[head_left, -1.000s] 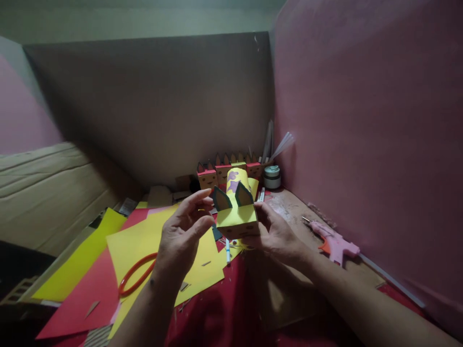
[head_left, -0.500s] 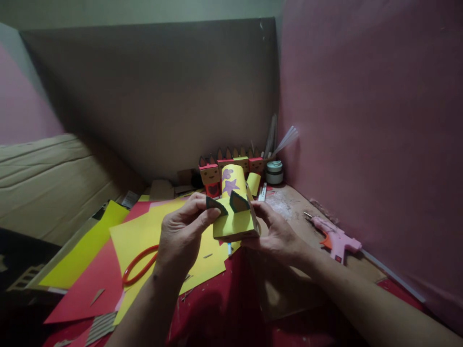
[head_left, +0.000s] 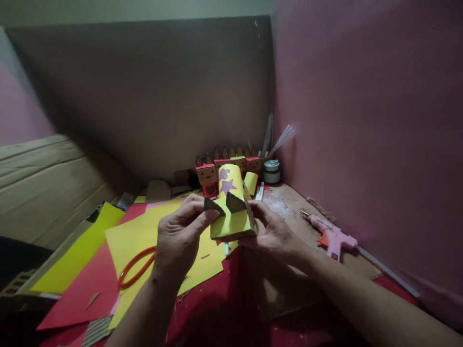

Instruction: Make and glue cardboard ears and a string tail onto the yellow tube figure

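Between my hands is a cardboard animal figure with a yellow-topped box head and a yellow rolled body bearing purple shapes. My left hand pinches a dark-edged cardboard ear at the left of the head's top. A second ear stands upright to its right, with no finger on it. My right hand grips the head from the right side, its fingertips partly hidden behind and under the box.
Several finished-looking cardboard figures stand at the back by a lidded jar. A pink glue gun lies at right. Yellow paper, red paper and an orange scissor handle lie at left.
The view has shifted slightly, so most things sit a little further left. Both hands keep the same hold on the figure and its ear.
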`<control>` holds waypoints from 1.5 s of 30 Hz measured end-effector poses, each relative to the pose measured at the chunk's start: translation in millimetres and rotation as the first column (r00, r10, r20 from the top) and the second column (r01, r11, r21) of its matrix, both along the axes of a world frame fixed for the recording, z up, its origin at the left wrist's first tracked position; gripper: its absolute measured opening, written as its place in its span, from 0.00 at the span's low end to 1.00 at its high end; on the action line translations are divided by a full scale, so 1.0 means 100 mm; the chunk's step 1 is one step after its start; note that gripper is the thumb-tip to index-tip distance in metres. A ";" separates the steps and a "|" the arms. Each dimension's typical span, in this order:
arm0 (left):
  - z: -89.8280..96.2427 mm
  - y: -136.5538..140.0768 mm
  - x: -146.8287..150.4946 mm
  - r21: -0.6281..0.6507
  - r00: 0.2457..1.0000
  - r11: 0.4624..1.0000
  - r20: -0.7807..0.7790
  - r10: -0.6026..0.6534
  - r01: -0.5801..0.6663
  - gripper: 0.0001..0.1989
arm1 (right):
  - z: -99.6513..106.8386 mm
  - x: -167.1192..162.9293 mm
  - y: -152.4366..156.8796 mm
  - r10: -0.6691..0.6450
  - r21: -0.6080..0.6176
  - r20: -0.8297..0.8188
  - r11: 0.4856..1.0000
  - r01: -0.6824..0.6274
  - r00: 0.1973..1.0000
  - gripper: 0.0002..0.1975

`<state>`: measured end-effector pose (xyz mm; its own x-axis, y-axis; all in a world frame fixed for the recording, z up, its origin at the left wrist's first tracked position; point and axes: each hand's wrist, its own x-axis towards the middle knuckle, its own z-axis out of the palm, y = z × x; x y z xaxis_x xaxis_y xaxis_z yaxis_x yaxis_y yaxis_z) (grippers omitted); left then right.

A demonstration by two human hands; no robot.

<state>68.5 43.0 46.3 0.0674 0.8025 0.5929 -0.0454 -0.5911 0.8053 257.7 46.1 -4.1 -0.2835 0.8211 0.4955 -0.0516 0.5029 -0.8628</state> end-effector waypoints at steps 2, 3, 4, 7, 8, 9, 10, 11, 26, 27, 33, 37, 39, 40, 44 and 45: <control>0.00 0.00 -0.01 0.002 1.000 1.000 -0.008 0.004 -0.004 0.03 | -0.01 0.00 0.01 0.005 0.001 -0.003 1.000 -0.005 1.000 0.28; 0.00 -0.01 -0.02 -0.007 1.000 1.000 -0.016 0.002 -0.002 0.03 | 0.00 0.00 0.01 0.006 0.002 -0.008 1.000 -0.006 1.000 0.28; 0.01 -0.01 -0.03 -0.024 1.000 1.000 -0.028 0.004 -0.004 0.01 | 0.00 0.00 0.01 0.005 0.006 -0.011 1.000 -0.005 1.000 0.27; 0.11 -0.07 -0.06 -0.022 0.996 0.997 -0.053 0.075 -0.077 0.11 | 0.04 -0.01 0.00 -0.031 0.027 -0.008 0.999 0.031 0.999 0.27; 0.17 -0.09 -0.07 0.008 0.990 0.991 -0.058 0.131 -0.130 0.14 | 0.05 -0.01 -0.01 -0.047 0.033 -0.004 0.998 0.047 0.999 0.27; 0.23 -0.12 -0.06 0.057 0.978 0.981 -0.079 0.192 -0.188 0.14 | 0.07 -0.01 -0.01 -0.058 0.034 0.001 0.998 0.058 0.998 0.26; 0.29 -0.14 -0.05 0.118 0.962 0.965 -0.110 0.249 -0.236 0.13 | 0.08 -0.01 -0.01 -0.068 0.033 0.009 0.997 0.068 0.998 0.26; 0.36 -0.16 -0.03 0.179 0.940 0.946 -0.165 0.300 -0.270 0.12 | 0.09 -0.01 -0.01 -0.079 0.032 0.017 0.996 0.078 0.997 0.26; 0.59 -0.12 0.07 0.502 0.697 0.865 -0.614 0.370 -0.017 0.04 | 0.00 0.00 0.00 -0.126 0.073 0.099 0.990 0.119 0.987 0.28; 0.59 -0.12 0.07 0.507 0.695 0.862 -0.615 0.373 -0.013 0.04 | 0.00 0.00 0.00 -0.125 0.069 0.100 0.991 0.119 0.987 0.29; 0.65 -0.15 0.04 0.415 0.747 0.904 -0.566 0.349 -0.108 0.04 | 0.02 0.01 0.01 -0.017 0.013 -0.060 1.000 0.018 0.998 0.28; 0.61 -0.07 -0.05 0.198 0.887 0.920 -0.260 0.381 -0.338 0.10 | 0.06 0.03 0.03 0.087 -0.162 -0.289 0.977 -0.139 0.953 0.28; 0.54 0.01 -0.09 0.126 0.878 0.894 -0.175 0.446 -0.430 0.12 | 0.07 0.03 0.04 0.103 -0.199 -0.347 0.963 -0.180 0.932 0.28; 0.48 0.06 -0.11 0.093 0.873 0.887 -0.155 0.462 -0.452 0.13 | 0.08 0.03 0.04 0.105 -0.205 -0.361 0.960 -0.189 0.926 0.28; 0.24 0.24 -0.15 -0.101 0.928 0.923 -0.088 0.362 -0.370 0.15 | 0.07 0.03 0.07 0.099 -0.232 -0.406 0.951 -0.207 0.909 0.24; 0.17 0.27 -0.15 -0.142 0.942 0.932 -0.089 0.325 -0.335 0.16 | 0.07 0.03 0.08 0.092 -0.238 -0.416 0.949 -0.206 0.905 0.23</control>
<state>54.0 70.0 63.7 -0.1837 0.8661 0.4649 0.1847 -0.4341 0.8817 260.5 53.6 2.5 -0.2414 0.9024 0.3569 -0.4717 0.2123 -0.8558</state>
